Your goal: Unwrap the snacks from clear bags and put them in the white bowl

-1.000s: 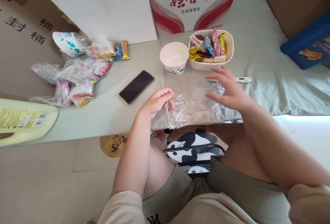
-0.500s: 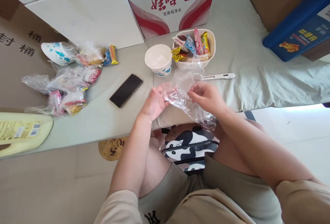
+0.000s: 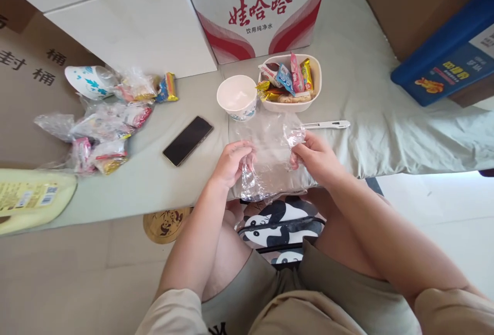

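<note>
Clear plastic bag [image 3: 270, 150] stretched between left hand [image 3: 231, 162] and right hand [image 3: 314, 157], both pinching its edges.

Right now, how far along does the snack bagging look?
Done: several filled clear bags lie in a pile at the left, near the phone. In hand: the left hand and right hand pinch an empty clear plastic bag, spread between them. Left: wrapped snacks still fill the bowl; the paper cup beside it looks empty.
</note>
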The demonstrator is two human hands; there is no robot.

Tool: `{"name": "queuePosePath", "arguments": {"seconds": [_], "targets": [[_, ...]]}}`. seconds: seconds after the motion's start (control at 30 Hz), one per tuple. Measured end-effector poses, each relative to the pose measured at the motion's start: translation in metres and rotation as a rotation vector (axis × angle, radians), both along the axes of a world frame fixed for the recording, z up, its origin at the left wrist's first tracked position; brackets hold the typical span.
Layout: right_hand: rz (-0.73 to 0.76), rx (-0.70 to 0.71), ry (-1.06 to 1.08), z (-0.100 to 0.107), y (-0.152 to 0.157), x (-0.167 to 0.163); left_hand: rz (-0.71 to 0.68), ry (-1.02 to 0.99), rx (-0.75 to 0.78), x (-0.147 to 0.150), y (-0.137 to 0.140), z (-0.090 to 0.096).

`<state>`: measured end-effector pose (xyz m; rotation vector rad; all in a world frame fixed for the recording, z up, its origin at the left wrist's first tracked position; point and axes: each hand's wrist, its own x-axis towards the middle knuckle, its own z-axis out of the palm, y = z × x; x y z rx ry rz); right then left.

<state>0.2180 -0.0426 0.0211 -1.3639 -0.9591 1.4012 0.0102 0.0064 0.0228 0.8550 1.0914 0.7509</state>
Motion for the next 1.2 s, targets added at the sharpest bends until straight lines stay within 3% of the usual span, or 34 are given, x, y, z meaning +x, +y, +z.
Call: {"name": "queuePosePath", "arguments": {"seconds": [0.1, 0.23, 0.47, 0.6, 0.73, 0.9, 0.97, 1.07, 1.13, 1.2], "targets": [[-0.089, -0.126, 0.206, -0.003, 0.003, -0.010, 0.018, 0.002, -0.012, 0.000, -0.003, 0.000], [-0.156, -0.153, 0.231, -0.004, 0.006, -0.019, 0.065, 0.020, -0.021, 0.001, -0.003, 0.000], [-0.106, 0.201, -0.141, -0.011, -0.005, -0.022, 0.186, 0.069, 0.048, -0.004, -0.002, 0.003], [0.072, 0.363, -0.307, -0.015, -0.008, -0.021, 0.154, 0.046, 0.072, -0.008, -0.004, 0.001], [0.250, 0.397, -0.272, -0.014, -0.008, -0.026, 0.223, 0.064, 0.095, -0.014, -0.003, -0.002], [0.241, 0.320, -0.132, -0.007, -0.009, -0.038, 0.363, 0.065, 0.230, -0.026, -0.010, 0.003], [0.175, 0.281, -0.102, -0.004, -0.008, -0.041, 0.316, 0.028, 0.271, -0.032, -0.015, 0.005], [0.094, 0.274, -0.046, -0.005, -0.006, -0.041, 0.096, 0.060, 0.332, -0.040, -0.022, 0.004], [0.102, 0.329, -0.073, -0.010, -0.004, -0.038, -0.029, 0.211, 0.388, -0.043, -0.023, 0.001], [0.123, 0.400, -0.240, -0.016, -0.002, -0.033, -0.066, 0.421, 0.493, -0.043, -0.021, -0.003]]}}
